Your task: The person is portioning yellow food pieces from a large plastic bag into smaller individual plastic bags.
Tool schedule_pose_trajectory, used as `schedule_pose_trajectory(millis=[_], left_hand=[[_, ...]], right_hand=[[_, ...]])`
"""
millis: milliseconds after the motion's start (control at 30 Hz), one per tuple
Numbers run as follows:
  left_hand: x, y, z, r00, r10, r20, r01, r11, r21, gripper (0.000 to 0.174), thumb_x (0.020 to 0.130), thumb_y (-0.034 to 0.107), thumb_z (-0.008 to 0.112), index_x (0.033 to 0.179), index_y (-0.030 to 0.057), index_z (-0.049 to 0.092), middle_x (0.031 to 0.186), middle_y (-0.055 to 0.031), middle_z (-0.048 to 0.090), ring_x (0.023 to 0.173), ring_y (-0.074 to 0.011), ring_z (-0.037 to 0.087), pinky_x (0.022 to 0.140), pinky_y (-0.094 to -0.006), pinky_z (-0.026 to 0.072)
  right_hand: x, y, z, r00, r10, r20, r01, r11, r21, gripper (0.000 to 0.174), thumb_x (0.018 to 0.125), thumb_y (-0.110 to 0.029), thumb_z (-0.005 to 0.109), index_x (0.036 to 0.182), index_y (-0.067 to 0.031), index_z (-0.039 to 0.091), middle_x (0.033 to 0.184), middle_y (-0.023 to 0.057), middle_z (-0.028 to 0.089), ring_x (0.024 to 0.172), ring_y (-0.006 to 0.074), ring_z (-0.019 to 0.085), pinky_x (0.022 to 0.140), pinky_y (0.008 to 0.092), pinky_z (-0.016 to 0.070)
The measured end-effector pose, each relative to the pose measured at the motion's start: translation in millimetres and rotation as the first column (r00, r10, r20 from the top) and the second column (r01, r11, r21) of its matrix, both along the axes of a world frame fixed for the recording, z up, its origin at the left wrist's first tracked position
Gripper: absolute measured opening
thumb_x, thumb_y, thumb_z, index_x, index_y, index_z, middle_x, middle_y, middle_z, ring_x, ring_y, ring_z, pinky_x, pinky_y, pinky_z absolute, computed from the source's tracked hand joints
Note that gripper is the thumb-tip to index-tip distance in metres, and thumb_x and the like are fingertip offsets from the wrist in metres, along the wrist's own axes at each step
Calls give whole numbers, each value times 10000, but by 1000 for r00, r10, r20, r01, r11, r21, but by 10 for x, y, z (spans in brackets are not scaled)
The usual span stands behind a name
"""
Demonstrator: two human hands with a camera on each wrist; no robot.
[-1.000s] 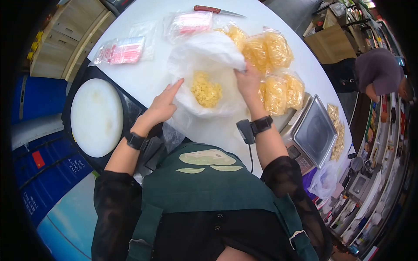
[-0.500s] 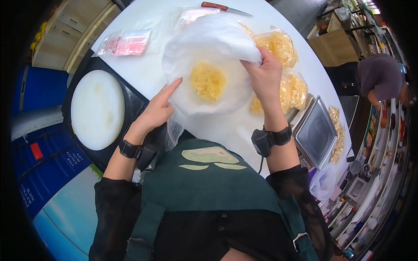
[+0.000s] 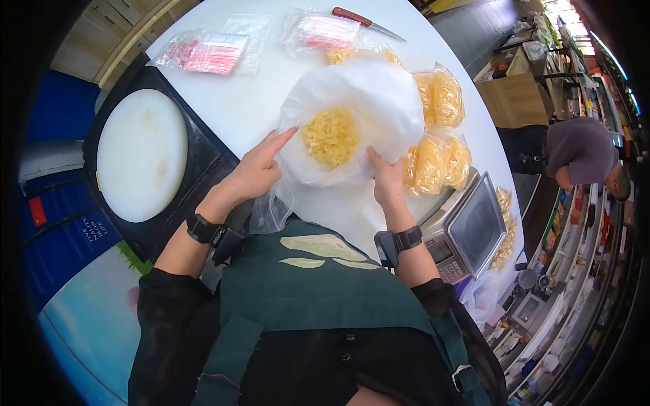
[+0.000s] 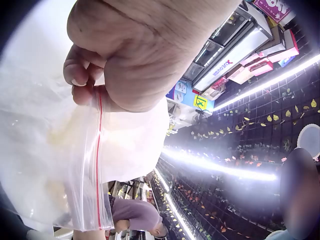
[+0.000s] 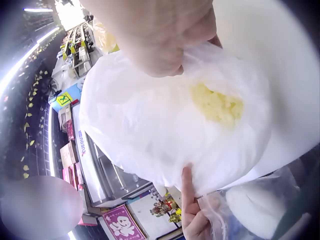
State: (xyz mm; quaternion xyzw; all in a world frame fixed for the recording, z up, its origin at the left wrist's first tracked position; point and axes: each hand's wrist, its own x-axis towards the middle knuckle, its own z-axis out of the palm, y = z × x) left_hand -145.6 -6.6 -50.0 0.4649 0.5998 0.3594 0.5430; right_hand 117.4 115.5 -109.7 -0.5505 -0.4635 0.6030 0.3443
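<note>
A white plastic bag [image 3: 386, 91] stands with its mouth spread wide on the table. Chunky yellow pieces [image 3: 332, 137] lie inside it. My left hand [image 3: 254, 169] is at the bag's left side, index finger stretched out against the rim. The other fingers of that hand pinch a clear zip bag with a red seal line [image 4: 92, 175], which hangs below the palm. At the bag's near right side my right hand [image 3: 388, 181] grips the white plastic, thumb on the inner side of the rim.
Filled bags of yellow food [image 3: 430, 162] lie right of the white bag, beside a scale [image 3: 474, 227]. A knife [image 3: 352, 15] and packs of zip bags [image 3: 217, 54] lie at the far side. A round white cutting board [image 3: 142, 155] is left. Another person [image 3: 582, 149] bends over at right.
My right hand first drew the rim outward to the right, then came down to the bag's near right side. The left hand stays at the left rim with the zip bag.
</note>
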Motion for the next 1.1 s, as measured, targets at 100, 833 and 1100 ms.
schedule_pose_trajectory(millis=[100,833,1100], left_hand=[[-11,-4,44,1000,23,-6,-23,999,-28,862,718,-118,407,1531,146,290,1547,-168,264,565,-61,481,520,-205,454],[49,31,105,1000,11,-11,-11,999,-40,858,726,-114,415,1531,156,288,1554,-181,244,547,-60,490,497,-210,452],[110,63,136,1000,20,-21,-21,997,-75,832,747,-90,428,1525,180,308,1527,-231,270,525,-46,476,455,-189,423]], right_hand=[[-174,88,326,992,31,-123,-29,999,25,391,892,-51,654,1261,-1,535,1133,80,632,1022,186,606,877,321,493],[303,112,624,988,28,150,-78,936,343,401,853,-124,708,1204,17,577,939,85,673,857,175,639,757,297,517],[1615,-890,604,339,290,895,-466,878,-108,348,761,-194,779,1006,6,635,1009,158,649,835,298,637,769,370,515]])
